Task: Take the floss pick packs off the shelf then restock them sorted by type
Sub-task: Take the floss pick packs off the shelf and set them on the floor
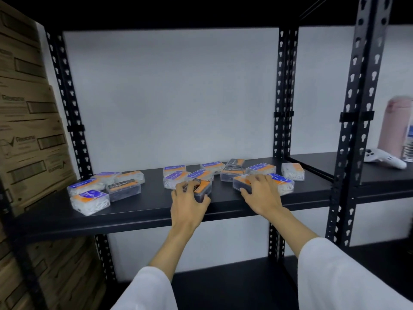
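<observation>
Several clear floss pick packs with orange-and-blue or dark labels lie scattered on the black shelf (pixel 143 211). One cluster sits at the left, among them a white-pick pack (pixel 90 201) and a dark charcoal pack (pixel 123 189). More packs lie in the middle and right, such as a far-right pack (pixel 292 171). My left hand (pixel 188 203) grips a dark pack (pixel 202 189) near the shelf's front. My right hand (pixel 261 193) curls over another dark pack (pixel 240 183), partly hiding it.
Black slotted uprights (pixel 286 95) frame the bay. Stacked cardboard boxes (pixel 26 121) stand at the left. On the neighbouring shelf at the right lie a white controller (pixel 384 158) and a pink bottle (pixel 395 126). A lower shelf (pixel 223 285) sits below.
</observation>
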A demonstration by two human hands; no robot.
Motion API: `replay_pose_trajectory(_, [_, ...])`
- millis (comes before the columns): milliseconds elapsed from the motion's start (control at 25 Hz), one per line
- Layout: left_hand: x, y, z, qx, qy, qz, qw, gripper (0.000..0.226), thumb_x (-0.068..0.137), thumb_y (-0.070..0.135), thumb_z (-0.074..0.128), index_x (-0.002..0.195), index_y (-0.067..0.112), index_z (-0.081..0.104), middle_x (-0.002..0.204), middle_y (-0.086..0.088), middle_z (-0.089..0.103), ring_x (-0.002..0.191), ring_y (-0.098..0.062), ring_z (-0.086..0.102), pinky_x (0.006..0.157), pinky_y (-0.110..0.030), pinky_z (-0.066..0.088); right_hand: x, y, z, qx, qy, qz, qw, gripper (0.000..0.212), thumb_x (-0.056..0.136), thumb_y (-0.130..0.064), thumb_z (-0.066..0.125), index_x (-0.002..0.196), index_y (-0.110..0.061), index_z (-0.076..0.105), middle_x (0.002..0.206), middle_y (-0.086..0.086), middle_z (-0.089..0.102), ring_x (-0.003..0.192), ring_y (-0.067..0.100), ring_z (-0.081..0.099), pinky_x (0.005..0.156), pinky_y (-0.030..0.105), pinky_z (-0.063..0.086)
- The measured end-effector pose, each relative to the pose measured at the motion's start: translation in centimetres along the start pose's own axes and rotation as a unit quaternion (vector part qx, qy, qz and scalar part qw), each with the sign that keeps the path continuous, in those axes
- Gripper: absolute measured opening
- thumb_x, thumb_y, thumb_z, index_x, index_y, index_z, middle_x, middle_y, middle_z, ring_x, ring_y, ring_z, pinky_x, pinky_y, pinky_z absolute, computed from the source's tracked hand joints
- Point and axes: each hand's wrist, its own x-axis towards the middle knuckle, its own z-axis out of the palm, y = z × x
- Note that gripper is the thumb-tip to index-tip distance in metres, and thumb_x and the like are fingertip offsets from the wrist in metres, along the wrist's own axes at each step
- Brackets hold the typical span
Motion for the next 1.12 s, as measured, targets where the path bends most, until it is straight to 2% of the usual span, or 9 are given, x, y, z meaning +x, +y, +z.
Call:
replay_pose_trajectory(240, [0.6, -0.7, -1.0, 0.048, 0.005, 0.003, 0.999, 0.050, 0.084, 0.040, 0.060, 0.129, 0.023, 0.045, 0.135, -0.007, 0.041, 0.119, -0.026, 0.041, 0.082, -0.036, 0.048, -0.1, -2.0, 0.8, 0.054, -0.018, -0.030, 0.998, 0.051, 0.089, -0.050, 0.053, 0.133, -0.026, 0.047, 0.137, 0.010, 0.047, 0.129, 0.028, 0.039, 0.105, 0.040, 0.035])
replay_pose_trajectory(440, [0.9, -0.9, -2.1, 0.054, -0.059, -0.005, 0.997, 0.045, 0.086, 0.046, 0.061, 0.123, 0.026, 0.045, 0.127, -0.007, 0.051, 0.114, -0.026, 0.047, 0.079, -0.037, 0.048, -0.5, -2.7, 0.9, 0.060, -0.040, -0.027, 0.997, 0.042, 0.088, -0.048, 0.055, 0.126, -0.032, 0.050, 0.126, 0.011, 0.054, 0.118, 0.029, 0.045, 0.096, 0.039, 0.039])
replay_pose_trajectory(560, [-0.7, -0.7, -3.3, 0.030, -0.040, 0.006, 0.999, 0.044, 0.083, 0.043, 0.065, 0.121, 0.028, 0.048, 0.126, -0.004, 0.049, 0.111, -0.025, 0.048, 0.076, -0.033, 0.045, -2.3, -3.3, -0.2, 0.101, -0.044, -0.045, 0.993, 0.048, 0.087, -0.045, 0.058, 0.132, -0.031, 0.048, 0.124, 0.009, 0.049, 0.114, 0.027, 0.045, 0.094, 0.036, 0.040])
replay_pose_trajectory(720, [-5.2, -1.3, -4.3, -0.010, 0.012, 0.053, 0.998, 0.048, 0.080, 0.038, 0.067, 0.124, 0.031, 0.050, 0.128, 0.005, 0.042, 0.113, -0.017, 0.045, 0.079, -0.032, 0.048, -6.4, -3.5, -1.2, 0.145, -0.035, -0.089, 0.985, 0.050, 0.085, -0.040, 0.063, 0.131, -0.028, 0.048, 0.125, 0.004, 0.044, 0.114, 0.022, 0.043, 0.097, 0.033, 0.041])
replay_pose_trajectory(840, [-9.5, -2.9, -3.2, -0.028, 0.024, 0.065, 0.997, 0.047, 0.078, 0.036, 0.067, 0.121, 0.030, 0.050, 0.127, 0.007, 0.040, 0.110, -0.013, 0.045, 0.081, -0.031, 0.050, -10.4, -2.9, 0.3, 0.167, -0.031, -0.084, 0.982, 0.051, 0.084, -0.036, 0.064, 0.131, -0.027, 0.049, 0.128, 0.001, 0.042, 0.117, 0.019, 0.040, 0.096, 0.032, 0.042])
replay_pose_trajectory(1000, [-14.5, -6.4, 0.7, -0.010, -0.047, 0.022, 0.999, 0.049, 0.079, 0.037, 0.067, 0.124, 0.027, 0.049, 0.127, 0.005, 0.039, 0.111, -0.015, 0.046, 0.083, -0.030, 0.048, -16.5, -0.7, 4.8, 0.157, -0.087, -0.037, 0.983, 0.050, 0.084, -0.034, 0.064, 0.131, -0.028, 0.047, 0.131, 0.001, 0.042, 0.122, 0.020, 0.037, 0.097, 0.030, 0.039])
replay_pose_trajectory(1120, [-17.8, -9.4, 4.7, 0.028, -0.118, -0.013, 0.993, 0.052, 0.078, 0.038, 0.066, 0.125, 0.030, 0.047, 0.128, 0.005, 0.039, 0.112, -0.018, 0.047, 0.080, -0.033, 0.048, -20.2, 1.7, 9.0, 0.133, -0.145, -0.005, 0.980, 0.052, 0.082, -0.033, 0.066, 0.131, -0.030, 0.048, 0.130, 0.001, 0.043, 0.119, 0.021, 0.040, 0.098, 0.030, 0.040])
